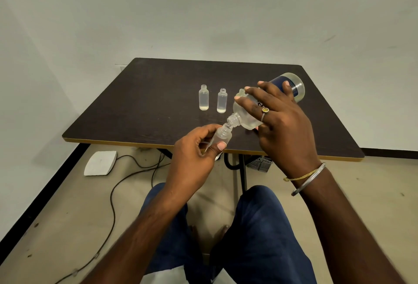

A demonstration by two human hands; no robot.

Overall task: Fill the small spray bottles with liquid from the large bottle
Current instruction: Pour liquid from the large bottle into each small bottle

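Note:
My right hand [278,123] grips the large clear bottle [245,116] with a dark blue label, tipped steeply so its open neck points down and to the left. Its mouth touches the open mouth of a small frosted bottle [222,136] that my left hand [192,159] holds tilted above the table's near edge. Two other small bottles [203,97] [222,101] stand upright and uncapped on the dark table [135,102], each with a little liquid at the bottom. A third small bottle [242,91] is mostly hidden behind the large bottle and my fingers.
The table's near edge has a yellow trim [101,141]. On the floor to the left lie a white pad [100,163] and a dark cable [113,204]. A grey slotted basket [260,163] sits under the table. My knees are below the hands.

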